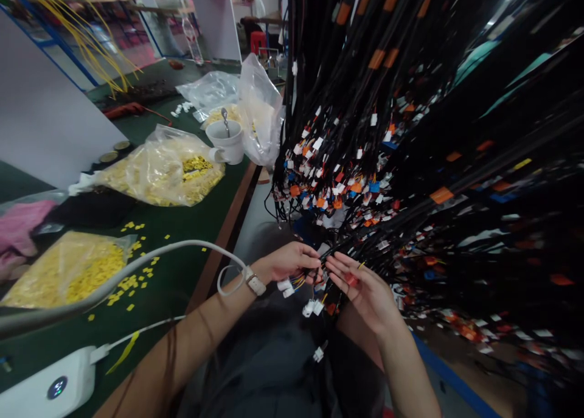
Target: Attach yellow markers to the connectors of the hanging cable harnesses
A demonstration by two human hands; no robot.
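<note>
Fingers of left hand pinched on black wire harness; right hand half-curled, grip unclear. Harness between hands, above lap: thin coloured leads, white connectors. Left: power bank, display lit, digits illegible. Beyond: hanging cable bundles, orange bands.

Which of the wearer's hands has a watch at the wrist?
The left hand: a white-strapped watch sits at its wrist, just left of some white connectors. The right hand has a bare wrist.
</note>
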